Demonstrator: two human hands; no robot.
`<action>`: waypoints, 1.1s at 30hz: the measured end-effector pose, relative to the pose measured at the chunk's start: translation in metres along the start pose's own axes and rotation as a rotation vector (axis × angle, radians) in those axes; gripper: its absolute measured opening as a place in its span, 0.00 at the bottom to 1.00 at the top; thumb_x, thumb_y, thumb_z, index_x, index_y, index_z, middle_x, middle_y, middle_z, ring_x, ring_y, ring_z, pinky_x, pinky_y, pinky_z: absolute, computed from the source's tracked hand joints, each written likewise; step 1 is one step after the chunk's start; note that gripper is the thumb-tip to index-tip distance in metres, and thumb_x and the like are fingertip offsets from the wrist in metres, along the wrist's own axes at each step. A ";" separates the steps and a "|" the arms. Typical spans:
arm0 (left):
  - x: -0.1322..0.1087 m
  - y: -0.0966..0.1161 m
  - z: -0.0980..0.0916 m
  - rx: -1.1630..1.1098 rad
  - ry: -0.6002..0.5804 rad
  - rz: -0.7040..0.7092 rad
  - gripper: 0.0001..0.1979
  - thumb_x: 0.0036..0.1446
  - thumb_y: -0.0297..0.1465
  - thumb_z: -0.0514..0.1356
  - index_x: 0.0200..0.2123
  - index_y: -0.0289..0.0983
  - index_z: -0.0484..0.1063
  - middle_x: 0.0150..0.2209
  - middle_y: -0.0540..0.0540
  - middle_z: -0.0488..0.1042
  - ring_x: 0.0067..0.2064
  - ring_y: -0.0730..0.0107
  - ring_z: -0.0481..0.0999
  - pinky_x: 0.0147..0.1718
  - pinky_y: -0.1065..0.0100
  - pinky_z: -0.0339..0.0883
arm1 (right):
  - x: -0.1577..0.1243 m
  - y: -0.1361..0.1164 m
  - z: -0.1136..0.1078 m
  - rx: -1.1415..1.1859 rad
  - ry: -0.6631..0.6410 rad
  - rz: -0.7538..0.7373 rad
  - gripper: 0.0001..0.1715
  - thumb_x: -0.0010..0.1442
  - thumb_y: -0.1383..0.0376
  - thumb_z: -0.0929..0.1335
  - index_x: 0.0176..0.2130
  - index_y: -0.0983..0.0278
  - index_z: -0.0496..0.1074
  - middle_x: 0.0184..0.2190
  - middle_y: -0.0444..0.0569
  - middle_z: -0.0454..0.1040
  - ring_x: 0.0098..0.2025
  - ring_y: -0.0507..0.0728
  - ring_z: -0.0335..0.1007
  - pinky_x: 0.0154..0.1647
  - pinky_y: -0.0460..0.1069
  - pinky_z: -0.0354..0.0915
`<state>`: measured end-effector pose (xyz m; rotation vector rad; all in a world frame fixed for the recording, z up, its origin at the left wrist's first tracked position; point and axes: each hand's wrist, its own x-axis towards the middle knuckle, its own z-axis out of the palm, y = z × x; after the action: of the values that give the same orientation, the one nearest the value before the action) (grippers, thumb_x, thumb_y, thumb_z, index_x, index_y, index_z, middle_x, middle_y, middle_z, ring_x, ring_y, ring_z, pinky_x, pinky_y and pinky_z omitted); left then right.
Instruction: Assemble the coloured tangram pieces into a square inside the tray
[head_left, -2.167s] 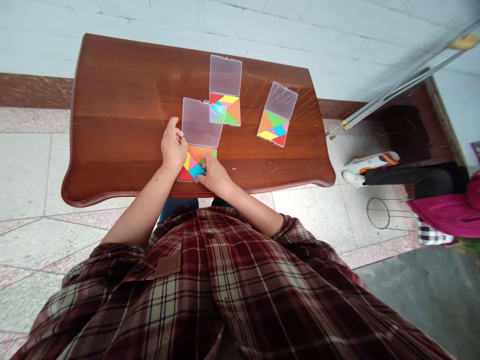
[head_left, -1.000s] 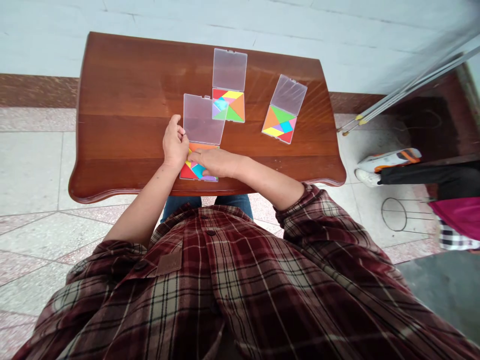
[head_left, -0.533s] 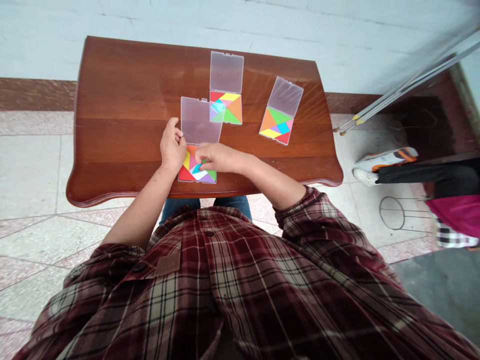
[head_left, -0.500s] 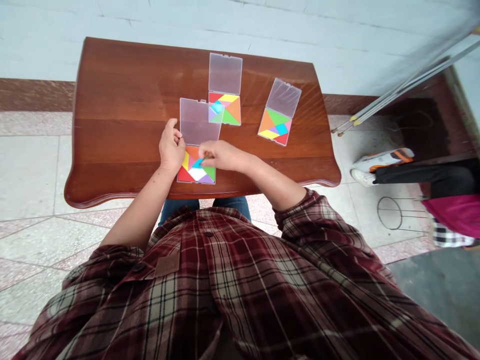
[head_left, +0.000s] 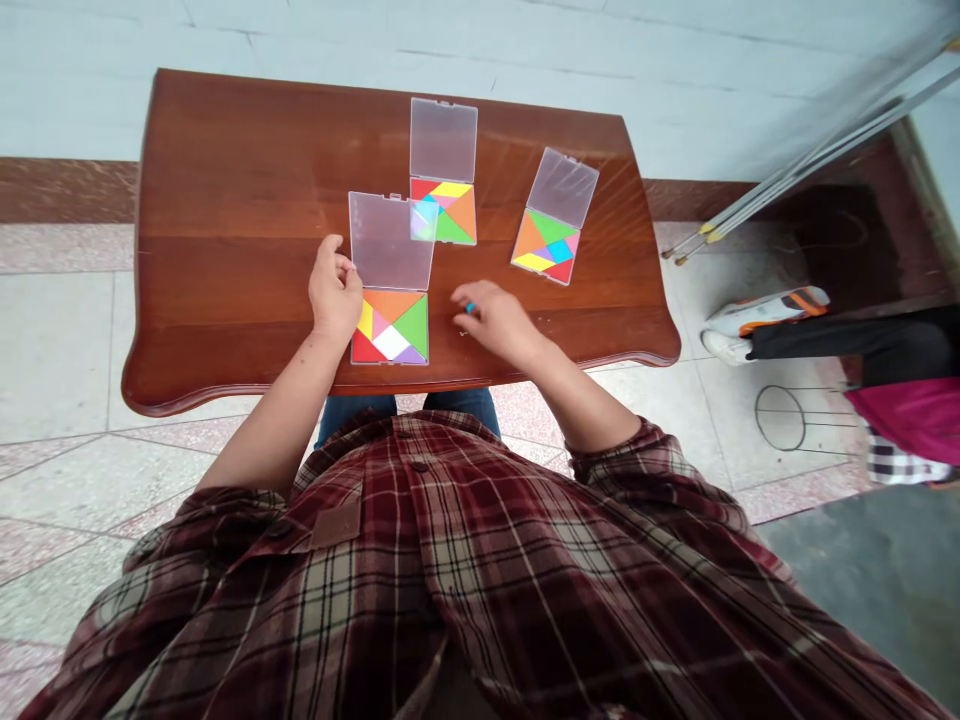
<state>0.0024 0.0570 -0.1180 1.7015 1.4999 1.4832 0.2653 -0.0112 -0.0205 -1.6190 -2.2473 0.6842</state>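
Observation:
In the head view, the nearest tangram box (head_left: 409, 312) lies with its clear lid (head_left: 391, 240) folded back. Its tray holds colored pieces around a bare white patch. Between the thumb and fingers of my right hand (head_left: 496, 318) is a blue tangram piece (head_left: 470, 308), mostly covered by the fingers. That hand is over the table, to the right of the box and apart from it. My left hand (head_left: 335, 290) rests at the box's left edge, near the hinge, its fingers loosely bent and apart, holding nothing I can see.
Behind stands a second open tangram box (head_left: 456, 215), partly under the near lid. A third tangram box (head_left: 547, 243) lies tilted at the right of the brown table (head_left: 240, 240). Crutches (head_left: 750, 200) lean at the right, near a seated person's leg (head_left: 810, 338) and a wire frame (head_left: 780, 418).
My right hand has lifted the blue piece out of the near box and moved right with it, leaving a white patch. My left hand has stayed at the box's left edge.

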 end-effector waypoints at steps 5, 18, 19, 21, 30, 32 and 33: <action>-0.001 0.002 0.000 0.019 -0.006 0.011 0.18 0.62 0.36 0.59 0.54 0.42 0.63 0.34 0.51 0.69 0.38 0.70 0.75 0.46 0.63 0.71 | -0.002 -0.054 0.016 -0.131 -0.480 -0.382 0.25 0.58 0.72 0.70 0.55 0.63 0.67 0.54 0.53 0.69 0.47 0.56 0.70 0.43 0.50 0.64; 0.000 -0.003 0.001 0.045 -0.026 0.029 0.17 0.62 0.34 0.58 0.54 0.41 0.64 0.33 0.51 0.69 0.37 0.70 0.75 0.48 0.60 0.71 | 0.026 -0.067 0.015 -0.112 -0.619 -0.346 0.09 0.54 0.75 0.71 0.36 0.66 0.70 0.38 0.47 0.73 0.34 0.50 0.61 0.34 0.46 0.53; 0.000 -0.003 0.001 0.043 -0.023 0.026 0.18 0.62 0.34 0.58 0.54 0.41 0.64 0.33 0.51 0.69 0.38 0.70 0.75 0.48 0.59 0.71 | 0.027 -0.063 0.017 -0.048 -0.609 -0.343 0.07 0.54 0.75 0.71 0.33 0.66 0.69 0.35 0.45 0.72 0.33 0.49 0.60 0.34 0.46 0.52; 0.000 -0.004 0.000 0.044 -0.025 0.013 0.18 0.62 0.33 0.58 0.55 0.41 0.63 0.35 0.50 0.69 0.39 0.69 0.75 0.49 0.59 0.71 | 0.027 -0.051 0.017 0.122 -0.540 -0.290 0.08 0.55 0.73 0.70 0.29 0.65 0.67 0.30 0.42 0.70 0.31 0.48 0.59 0.34 0.45 0.53; -0.001 -0.002 0.001 0.034 -0.001 0.007 0.18 0.62 0.35 0.58 0.55 0.42 0.63 0.33 0.51 0.68 0.37 0.70 0.74 0.48 0.60 0.71 | 0.017 0.027 -0.012 0.322 -0.027 0.345 0.07 0.59 0.68 0.68 0.30 0.63 0.65 0.21 0.41 0.68 0.25 0.49 0.64 0.31 0.46 0.60; 0.000 -0.001 0.000 0.035 0.004 0.017 0.18 0.62 0.35 0.58 0.54 0.42 0.64 0.33 0.51 0.68 0.37 0.71 0.74 0.48 0.60 0.72 | 0.017 0.034 -0.016 0.182 0.009 0.335 0.04 0.58 0.67 0.68 0.32 0.64 0.68 0.25 0.44 0.71 0.28 0.52 0.66 0.33 0.47 0.61; 0.000 -0.001 0.000 0.039 0.003 0.017 0.18 0.62 0.36 0.58 0.54 0.42 0.64 0.33 0.52 0.68 0.36 0.71 0.74 0.47 0.61 0.72 | 0.016 0.033 -0.016 0.101 0.032 0.323 0.03 0.58 0.67 0.69 0.33 0.64 0.69 0.29 0.47 0.73 0.31 0.53 0.67 0.35 0.48 0.62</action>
<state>0.0021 0.0571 -0.1186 1.7401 1.5291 1.4746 0.2948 0.0161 -0.0254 -1.9467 -1.9134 0.8277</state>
